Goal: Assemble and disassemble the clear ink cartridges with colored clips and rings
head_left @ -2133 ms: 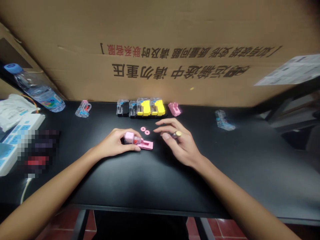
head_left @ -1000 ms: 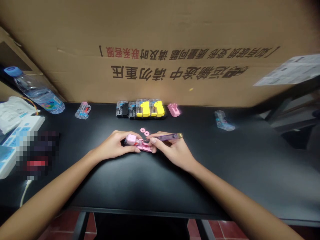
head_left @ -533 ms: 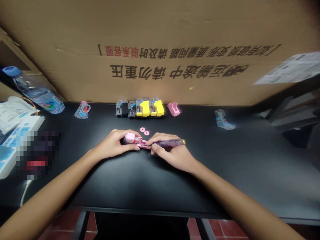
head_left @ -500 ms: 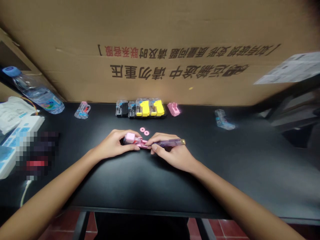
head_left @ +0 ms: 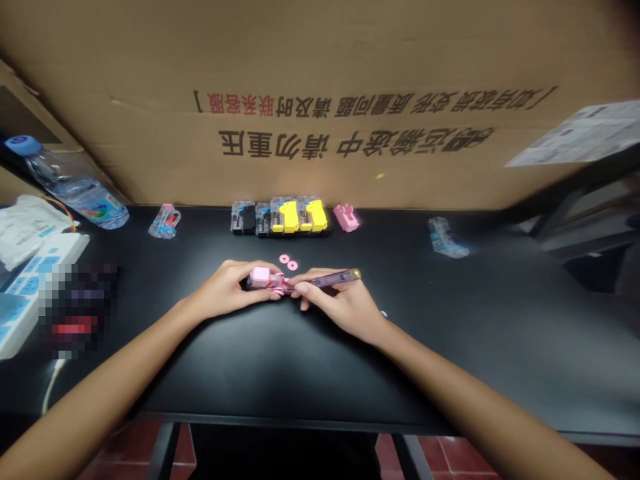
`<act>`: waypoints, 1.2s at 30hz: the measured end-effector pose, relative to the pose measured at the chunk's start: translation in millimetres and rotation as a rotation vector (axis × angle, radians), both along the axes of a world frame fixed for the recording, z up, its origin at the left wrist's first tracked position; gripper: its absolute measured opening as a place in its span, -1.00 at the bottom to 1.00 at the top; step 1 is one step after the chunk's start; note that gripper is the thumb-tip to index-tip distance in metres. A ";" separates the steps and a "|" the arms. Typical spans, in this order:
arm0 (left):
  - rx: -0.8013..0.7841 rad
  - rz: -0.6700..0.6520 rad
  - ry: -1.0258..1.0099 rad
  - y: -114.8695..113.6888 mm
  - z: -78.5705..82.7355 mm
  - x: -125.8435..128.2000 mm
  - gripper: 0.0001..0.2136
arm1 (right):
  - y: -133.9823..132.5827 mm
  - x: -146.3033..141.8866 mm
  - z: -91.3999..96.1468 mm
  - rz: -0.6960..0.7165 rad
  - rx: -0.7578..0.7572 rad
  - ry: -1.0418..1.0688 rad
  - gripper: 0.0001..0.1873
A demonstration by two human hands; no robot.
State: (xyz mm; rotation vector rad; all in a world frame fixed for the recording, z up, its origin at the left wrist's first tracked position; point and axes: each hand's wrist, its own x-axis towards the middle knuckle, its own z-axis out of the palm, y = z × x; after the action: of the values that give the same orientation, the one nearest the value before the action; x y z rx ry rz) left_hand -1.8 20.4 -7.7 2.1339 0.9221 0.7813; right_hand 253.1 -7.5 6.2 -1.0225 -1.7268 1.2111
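My left hand (head_left: 231,288) is closed around a small pink and clear plastic piece (head_left: 260,276), gripping it between thumb and fingers just above the black table. Between thumb and fingertips, my right hand (head_left: 340,303) holds a screwdriver (head_left: 334,279) with a see-through purplish handle and a brass-coloured end. Its tip points left into the pink piece; the fingers hide where it meets the plastic. Two pink rings (head_left: 289,262) lie on the table just beyond my hands.
A row of clear, black and yellow plastic pieces (head_left: 280,217) stands against the cardboard (head_left: 320,67). Beside it sits a pink part (head_left: 346,218). Clear shells lie left (head_left: 165,222) and right (head_left: 447,239). A bottle (head_left: 75,187) and power strip (head_left: 40,280) occupy the left.
My right hand has shifted slightly left, tilting the screwdriver so its handle end sits higher. A small white thing now shows beside my right wrist. My left hand stays put.
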 end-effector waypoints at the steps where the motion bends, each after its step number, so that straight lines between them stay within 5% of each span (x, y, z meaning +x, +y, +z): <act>1: 0.003 0.000 0.000 -0.1 0.1 0.0 -0.67 | 0.0 -0.4 -0.5 -0.010 -0.003 0.001 -0.69; 12: 0.006 0.006 0.016 1.4 -3.4 -2.5 -0.60 | -0.8 0.8 -0.4 -0.030 0.009 -0.016 -0.53; 36: 0.034 -0.011 -0.017 0.1 1.8 -0.7 -0.73 | 5.5 8.0 -0.3 -0.227 0.115 0.014 -0.71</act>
State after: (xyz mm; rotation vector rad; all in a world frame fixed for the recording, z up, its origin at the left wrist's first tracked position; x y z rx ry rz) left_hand -2.5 20.5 -5.9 2.1571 0.8928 0.8141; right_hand 261.0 -2.1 5.9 -1.1037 -1.6015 0.9622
